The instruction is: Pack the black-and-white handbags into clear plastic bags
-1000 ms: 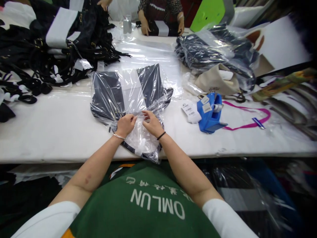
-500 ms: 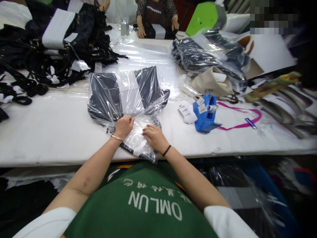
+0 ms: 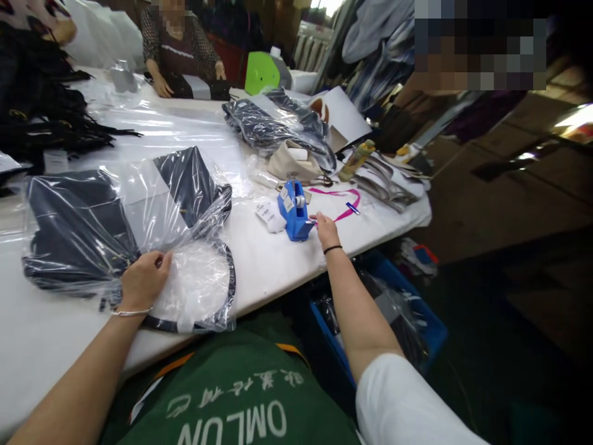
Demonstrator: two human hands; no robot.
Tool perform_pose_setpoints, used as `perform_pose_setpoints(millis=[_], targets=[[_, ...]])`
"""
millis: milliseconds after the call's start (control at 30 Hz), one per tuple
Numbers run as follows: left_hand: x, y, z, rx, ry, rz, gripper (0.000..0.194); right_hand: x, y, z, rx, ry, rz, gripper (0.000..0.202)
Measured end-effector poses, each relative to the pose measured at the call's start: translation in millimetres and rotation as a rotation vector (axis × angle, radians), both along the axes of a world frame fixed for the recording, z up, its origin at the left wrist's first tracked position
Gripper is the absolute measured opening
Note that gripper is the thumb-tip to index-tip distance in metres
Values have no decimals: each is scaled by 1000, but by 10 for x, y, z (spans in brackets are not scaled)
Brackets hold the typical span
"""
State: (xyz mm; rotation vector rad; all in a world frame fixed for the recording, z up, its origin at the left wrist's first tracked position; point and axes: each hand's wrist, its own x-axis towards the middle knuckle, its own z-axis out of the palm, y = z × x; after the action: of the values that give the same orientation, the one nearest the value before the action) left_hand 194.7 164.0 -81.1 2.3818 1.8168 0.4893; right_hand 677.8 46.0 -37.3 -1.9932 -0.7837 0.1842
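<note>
A dark bag with a pale band round it lies inside a clear plastic bag (image 3: 143, 210) on the white table. My left hand (image 3: 144, 279) grips the gathered plastic at the lower edge of the dark bag. A loop of dark strap shows under the plastic beside it. My right hand (image 3: 326, 231) is at the cutting end of a blue tape dispenser (image 3: 294, 213), its thumb and forefinger pinched there. Whether tape is between those fingers is too small to tell. White labels (image 3: 270, 217) lie left of the dispenser.
Black bags (image 3: 37, 105) are piled at the left. Behind are plastic sheets (image 3: 171, 130), wrapped dark bags (image 3: 278, 120), a beige pouch (image 3: 296, 162) and a person (image 3: 180, 55). A pink strap (image 3: 349, 211) lies right; a blue crate (image 3: 433, 346) stands below the table.
The view has turned right. My right hand has left the plastic and reached right to the tape dispenser. My left hand keeps its grip on the plastic.
</note>
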Motion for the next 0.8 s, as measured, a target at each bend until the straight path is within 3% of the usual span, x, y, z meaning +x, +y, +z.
perform_pose_setpoints(millis=[100,267,367,467,533,633,700,800], targets=[[-1,-10,18,-5,18,0,42,-53,107,-36,-47,101,91,41],[-10,-2,17,-9,32,-4,42,-346,-157,-141,152,-114,-22,40],[-17,9,2,-13,47,2,43,-403,-371,-296,32,-254,-25,34],[-20,12,-7,-11,51,9,42,-265,-413,-373,-93,-294,-71,31],[-18,11,-7,-22,44,3,42,-113,-328,-328,-39,-246,-86,32],[-14,12,-1,-46,43,7,42,23,-116,-162,97,-26,60,38],[-8,17,5,-50,44,14,41,-23,-15,-64,157,67,155,43],[10,6,23,-43,39,16,42,-260,-57,-63,275,15,114,54]])
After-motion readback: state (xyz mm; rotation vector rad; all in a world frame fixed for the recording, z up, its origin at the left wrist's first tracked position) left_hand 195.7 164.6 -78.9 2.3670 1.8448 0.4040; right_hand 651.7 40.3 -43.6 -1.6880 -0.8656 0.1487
